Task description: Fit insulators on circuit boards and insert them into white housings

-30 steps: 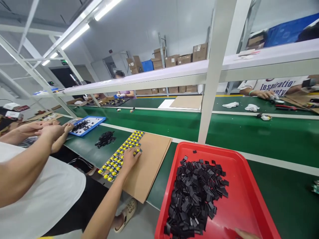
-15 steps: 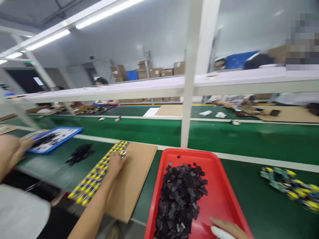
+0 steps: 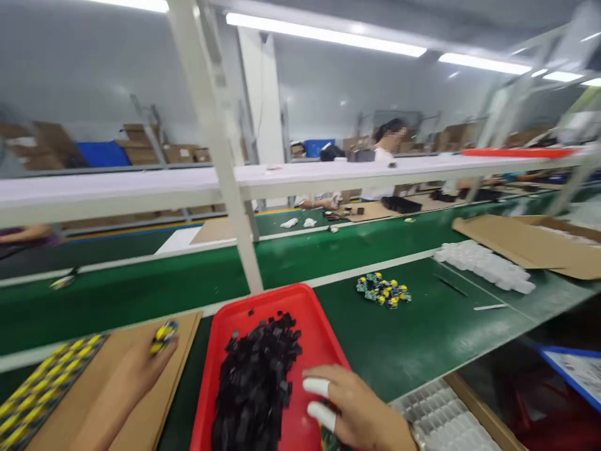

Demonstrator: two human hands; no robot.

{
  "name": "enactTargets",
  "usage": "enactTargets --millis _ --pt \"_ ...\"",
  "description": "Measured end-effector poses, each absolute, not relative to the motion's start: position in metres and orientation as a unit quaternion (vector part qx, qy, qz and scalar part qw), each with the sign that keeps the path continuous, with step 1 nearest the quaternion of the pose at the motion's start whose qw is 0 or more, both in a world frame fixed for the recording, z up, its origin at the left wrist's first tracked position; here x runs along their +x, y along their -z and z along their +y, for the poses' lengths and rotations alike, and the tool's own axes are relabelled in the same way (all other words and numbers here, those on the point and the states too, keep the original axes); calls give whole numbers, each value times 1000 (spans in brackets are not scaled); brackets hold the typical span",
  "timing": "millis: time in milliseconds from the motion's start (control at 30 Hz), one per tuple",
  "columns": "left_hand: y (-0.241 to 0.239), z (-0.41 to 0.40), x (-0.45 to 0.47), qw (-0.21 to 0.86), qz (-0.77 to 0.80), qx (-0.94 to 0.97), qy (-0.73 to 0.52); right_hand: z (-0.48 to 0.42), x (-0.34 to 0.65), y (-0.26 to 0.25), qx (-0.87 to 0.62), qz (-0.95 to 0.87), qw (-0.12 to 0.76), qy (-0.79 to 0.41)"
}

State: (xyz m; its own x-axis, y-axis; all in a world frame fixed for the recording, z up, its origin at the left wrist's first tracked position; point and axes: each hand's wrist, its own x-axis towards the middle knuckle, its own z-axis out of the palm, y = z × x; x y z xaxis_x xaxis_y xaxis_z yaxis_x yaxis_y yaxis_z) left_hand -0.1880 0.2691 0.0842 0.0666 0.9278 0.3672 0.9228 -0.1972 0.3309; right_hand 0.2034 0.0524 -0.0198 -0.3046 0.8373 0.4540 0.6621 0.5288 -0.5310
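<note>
My left hand [image 3: 136,369] is over the brown cardboard sheet [image 3: 183,351], its fingers pinching a small circuit board [image 3: 163,336] with yellow parts. Left of it, rows of similar yellow-topped boards [image 3: 51,385] lie along the sheet. My right hand [image 3: 357,404] is above the right side of the red tray [image 3: 307,338], two fingers wearing white finger cots. Beneath these fingers a green board [image 3: 328,438] shows in part, apparently gripped; the thumb is hidden. Many small black square pieces [image 3: 256,382] are heaped in the tray.
A loose pile of yellow-and-green boards [image 3: 384,290] lies right of the tray. Farther right are white plastic pieces [image 3: 483,266] and an open cardboard box [image 3: 539,244]. A post [image 3: 235,188] rises behind the tray; below right is a clear compartmented tray [image 3: 446,413]. Co-workers sit opposite.
The view has swung right. My left hand has lifted away from the yellow rows with a board in its fingers. My right hand has come farther into view over the tray.
</note>
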Motion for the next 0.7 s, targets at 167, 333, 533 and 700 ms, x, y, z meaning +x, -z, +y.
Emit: enactTargets --millis 167,333,533,700 --pt "-76 278 -222 19 745 651 -148 13 239 27 -490 -774 388 -107" --pt "-53 265 -229 48 778 619 -98 -5 269 38 -467 -780 403 -107" --pt "-58 273 -188 85 734 664 -113 2 244 27 -503 -761 388 -132" --pt "-56 227 -104 200 579 782 -114 17 226 20 -532 -737 369 -194"
